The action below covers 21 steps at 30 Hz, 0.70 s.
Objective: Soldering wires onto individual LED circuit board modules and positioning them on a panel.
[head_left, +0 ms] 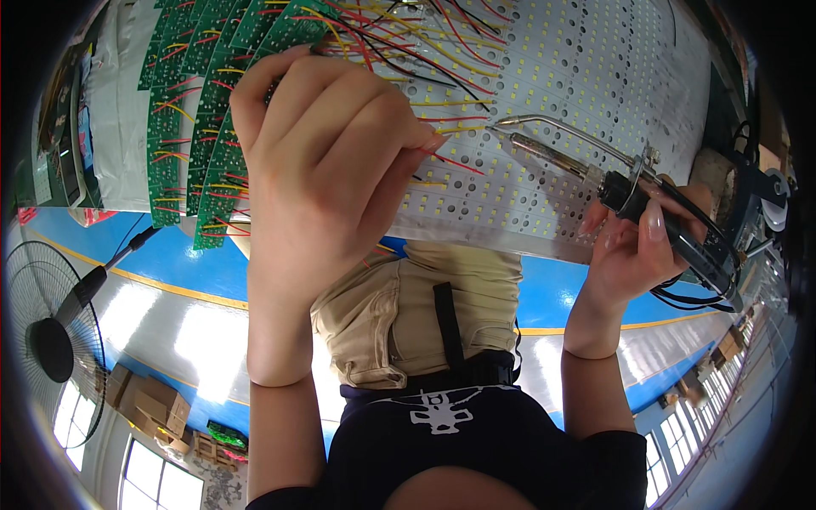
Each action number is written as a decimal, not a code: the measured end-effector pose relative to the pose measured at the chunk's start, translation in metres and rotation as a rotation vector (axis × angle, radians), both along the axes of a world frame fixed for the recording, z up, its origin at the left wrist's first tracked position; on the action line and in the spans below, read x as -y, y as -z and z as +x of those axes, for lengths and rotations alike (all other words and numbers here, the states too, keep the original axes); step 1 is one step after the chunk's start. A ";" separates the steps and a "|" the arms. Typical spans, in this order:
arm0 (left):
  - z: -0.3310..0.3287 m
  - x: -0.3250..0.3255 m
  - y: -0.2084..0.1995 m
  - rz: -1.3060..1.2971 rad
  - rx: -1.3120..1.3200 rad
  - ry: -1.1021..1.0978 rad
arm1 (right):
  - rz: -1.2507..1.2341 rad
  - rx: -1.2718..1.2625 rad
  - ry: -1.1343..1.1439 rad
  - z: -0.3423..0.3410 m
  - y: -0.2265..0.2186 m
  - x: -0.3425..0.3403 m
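Note:
My left hand (327, 161) is closed in a pinch over the white LED board (578, 76). Thin red and yellow wires (455, 160) stick out from its thumb and fingertips toward the right. How many of them are gripped is hidden by the fingers. On the right, my right hand (633, 263) is wrapped round the black handle of a soldering iron (629, 195). A thin metal feed tube (574, 133) runs along the iron to its tip. That tip lies at or very close to the end of a yellow wire, just right of my left fingertips.
Overlapping green circuit boards (166, 127) with red and yellow leads lie at the left. More red, black and yellow wires (442, 51) spread over the LED board's far part. A black device with a reel (769, 191) stands at the right edge. A fan (53, 348) stands lower left.

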<state>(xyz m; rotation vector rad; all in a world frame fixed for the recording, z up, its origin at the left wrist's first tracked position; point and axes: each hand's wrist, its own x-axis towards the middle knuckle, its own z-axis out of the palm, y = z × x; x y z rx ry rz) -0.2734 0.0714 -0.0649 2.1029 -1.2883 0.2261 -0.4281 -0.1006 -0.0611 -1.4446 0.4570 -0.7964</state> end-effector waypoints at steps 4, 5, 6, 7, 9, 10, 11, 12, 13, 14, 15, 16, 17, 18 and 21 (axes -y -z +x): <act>0.000 0.000 0.000 -0.001 0.002 0.002 | -0.019 0.003 -0.072 -0.001 0.001 0.004; 0.000 0.000 -0.001 0.002 0.002 0.002 | -0.010 0.001 -0.046 -0.001 0.000 0.002; 0.000 0.000 0.000 0.001 0.002 0.003 | -0.002 -0.001 -0.020 0.000 0.000 0.002; 0.000 0.000 0.001 -0.001 0.003 0.004 | -0.003 -0.001 -0.019 -0.001 0.001 0.002; 0.000 0.000 0.001 -0.001 0.005 0.005 | -0.007 -0.019 -0.020 -0.002 0.001 0.003; 0.000 0.000 0.001 -0.003 0.003 0.005 | -0.007 -0.018 -0.020 -0.003 0.002 0.003; 0.000 0.000 0.001 -0.005 0.001 0.006 | -0.006 -0.011 -0.007 -0.004 0.002 0.002; 0.000 0.000 0.001 -0.004 0.002 0.005 | -0.004 -0.004 0.005 -0.004 0.002 0.001; 0.000 0.000 0.000 -0.004 0.004 0.005 | -0.003 -0.003 0.005 -0.004 0.002 0.001; 0.000 0.000 0.000 -0.003 0.006 0.005 | 0.006 0.003 0.007 -0.003 0.002 0.001; 0.001 0.000 0.000 -0.003 0.005 0.005 | 0.014 0.008 0.011 -0.003 0.002 0.001; 0.001 0.000 0.000 0.000 0.006 0.006 | 0.015 0.007 0.011 -0.003 0.002 0.001; 0.001 0.000 0.000 0.002 0.007 0.006 | 0.016 0.008 0.016 -0.003 0.001 0.001; 0.000 0.001 0.000 0.002 0.006 0.007 | 0.016 0.009 0.022 -0.003 0.001 0.001; 0.000 0.001 0.000 -0.004 0.003 0.005 | 0.011 -0.011 0.005 -0.004 0.002 0.002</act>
